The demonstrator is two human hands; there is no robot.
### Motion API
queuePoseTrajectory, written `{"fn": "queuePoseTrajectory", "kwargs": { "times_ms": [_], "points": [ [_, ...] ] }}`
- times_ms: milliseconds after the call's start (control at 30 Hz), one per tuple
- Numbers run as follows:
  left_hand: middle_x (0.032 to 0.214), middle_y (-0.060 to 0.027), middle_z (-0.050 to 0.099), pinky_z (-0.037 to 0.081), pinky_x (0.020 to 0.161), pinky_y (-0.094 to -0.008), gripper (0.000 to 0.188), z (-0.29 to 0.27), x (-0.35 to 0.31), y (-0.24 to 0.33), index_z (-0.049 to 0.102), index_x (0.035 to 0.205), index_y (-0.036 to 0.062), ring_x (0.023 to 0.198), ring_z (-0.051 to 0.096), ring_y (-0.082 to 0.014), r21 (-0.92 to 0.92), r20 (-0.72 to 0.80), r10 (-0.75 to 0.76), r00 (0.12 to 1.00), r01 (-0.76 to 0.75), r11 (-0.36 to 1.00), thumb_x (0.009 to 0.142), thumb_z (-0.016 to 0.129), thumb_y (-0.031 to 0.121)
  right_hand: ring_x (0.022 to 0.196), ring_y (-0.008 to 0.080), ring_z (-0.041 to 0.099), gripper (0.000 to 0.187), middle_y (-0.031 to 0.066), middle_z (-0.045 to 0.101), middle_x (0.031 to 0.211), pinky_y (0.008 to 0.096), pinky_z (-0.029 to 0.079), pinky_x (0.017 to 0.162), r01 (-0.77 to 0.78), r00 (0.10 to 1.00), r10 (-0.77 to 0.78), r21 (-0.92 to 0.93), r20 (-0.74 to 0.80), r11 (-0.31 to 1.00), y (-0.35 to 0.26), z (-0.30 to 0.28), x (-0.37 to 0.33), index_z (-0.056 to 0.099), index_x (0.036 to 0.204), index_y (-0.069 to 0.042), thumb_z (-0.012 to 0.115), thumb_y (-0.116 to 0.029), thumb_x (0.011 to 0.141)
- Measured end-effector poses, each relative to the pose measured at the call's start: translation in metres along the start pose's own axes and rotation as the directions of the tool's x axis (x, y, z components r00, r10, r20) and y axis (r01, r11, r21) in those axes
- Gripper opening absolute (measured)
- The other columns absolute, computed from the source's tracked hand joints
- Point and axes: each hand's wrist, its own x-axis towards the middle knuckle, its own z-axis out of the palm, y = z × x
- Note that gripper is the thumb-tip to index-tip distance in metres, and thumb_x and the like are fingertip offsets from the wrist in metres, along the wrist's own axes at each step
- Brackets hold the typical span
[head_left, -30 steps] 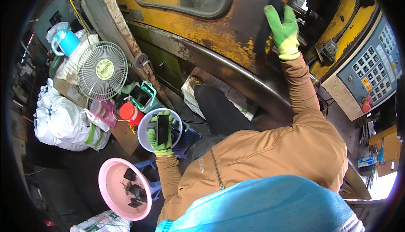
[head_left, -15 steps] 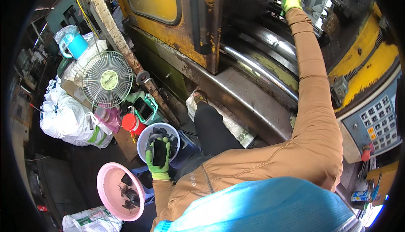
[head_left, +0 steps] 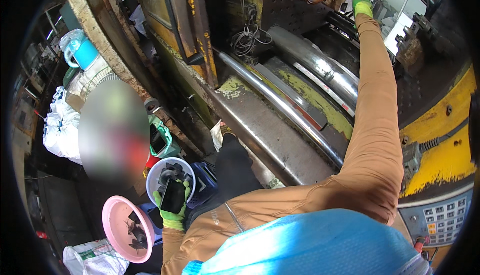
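Observation:
My left hand [head_left: 173, 217], in a green glove with a yellow-green cuff, is closed on a flat black rectangular piece [head_left: 173, 196] with a smooth face. It is held over the near edge of a pale round bucket [head_left: 186, 205] that contains several dark plastic-looking parts [head_left: 172, 172]. My right hand [head_left: 362, 7], gloved the same way, is stretched far into the open bay of a large machine, near a dark fitting and hoses. Its fingers are too small and partly hidden to tell whether they grip anything.
A yellow machine door [head_left: 175, 40] with a black handle stands at the left of thick steel bars [head_left: 320, 57]. Below it runs a metal ledge [head_left: 250, 120]. At right is a control panel [head_left: 442, 220]. A pink basin [head_left: 116, 225] holds dark scraps. White sacks [head_left: 60, 135] lie left.
The machine door has slid left, showing more of the bars and some cables. My right arm reaches deeper into the bay. The black piece stays in my left hand. The whole view has shifted.

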Motion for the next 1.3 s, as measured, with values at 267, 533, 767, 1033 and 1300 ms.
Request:
{"fn": "queuePoseTrajectory", "kwargs": {
  "times_ms": [267, 533, 767, 1033, 1300],
  "points": [
    [0.133, -0.0204, 0.053, 0.042, 0.099, -0.0623, 0.058, 0.039, 0.019, -0.023, 0.041, 0.141, 0.0023, 0.12, 0.052, -0.0438, 0.325, -0.069, 0.056, 0.996, -0.031, 0.945, 0.094, 0.053, 0.036, 0.107, 0.0412, 0.061, 0.056, 0.0233, 0.064, 0.115, 0.0507, 0.047, 0.091, 0.191, 0.981, -0.189, -0.26, 0.031, 0.947, -0.007, -0.002, 0.005, 0.065, 0.114, -0.006, 0.047, -0.051, 0.087],
    [0.121, -0.0142, 0.06, 0.046, 0.102, -0.0454, 0.048, 0.045, 0.0, -0.015, 0.048, 0.135, 0.0071, 0.115, 0.059, -0.0327, 0.51, -0.059, 0.234, 0.97, -0.172, 0.843, 0.091, 0.057, 0.025, 0.106, 0.0413, 0.061, 0.058, 0.025, 0.066, 0.11, 0.0461, 0.046, 0.092, 0.051, 0.971, -0.033, 0.072, -0.235, 0.996, 0.021, -0.03, -0.008, 0.066, 0.108, 0.001, 0.056, -0.051, 0.084],
    [0.092, -0.0125, 0.062, 0.05, 0.083, -0.0325, 0.016, 0.068, 0.008, 0.009, 0.062, 0.097, -0.0006, 0.09, 0.063, -0.0257, 0.801, 0.556, 0.085, 0.827, -0.506, -0.32, 0.082, 0.061, 0.005, 0.068, 0.0218, 0.062, 0.047, 0.0084, 0.065, 0.073, 0.0338, 0.047, 0.058, 0.02, 0.993, 0.071, 0.712, -0.097, 0.702, -0.069, -0.083, -0.082, 0.069, 0.096, -0.001, 0.071, -0.045, 0.081],
    [0.097, -0.0086, 0.066, 0.05, 0.085, -0.029, 0.039, 0.146, 0.017, -0.01, 0.059, 0.118, -0.0049, 0.089, 0.064, -0.0152, 0.764, 0.449, 0.035, 0.893, -0.404, 0.503, 0.096, 0.057, 0.028, 0.064, 0.0224, 0.062, 0.03, 0.0086, 0.069, 0.086, 0.0343, 0.05, 0.058, 0.78, 0.005, -0.991, 0.62, -0.132, -0.079, -0.275, -0.143, -0.374, 0.067, 0.105, -0.005, 0.074, -0.01, 0.076],
    [0.1, -0.0094, 0.069, 0.053, 0.077, -0.0281, 0.039, 0.106, -0.038, 0.006, 0.063, 0.113, -0.0002, 0.087, 0.065, -0.0145, 0.824, 0.429, 0.337, 0.838, -0.516, 0.234, 0.098, 0.053, 0.034, 0.064, 0.019, 0.06, 0.02, 0.0031, 0.056, 0.079, 0.0356, 0.045, 0.054, 0.596, -0.621, -0.78, 0.6, -0.079, -0.534, -0.329, -0.141, -0.589, 0.061, 0.098, -0.011, 0.057, -0.022, 0.081]
  ]
}}
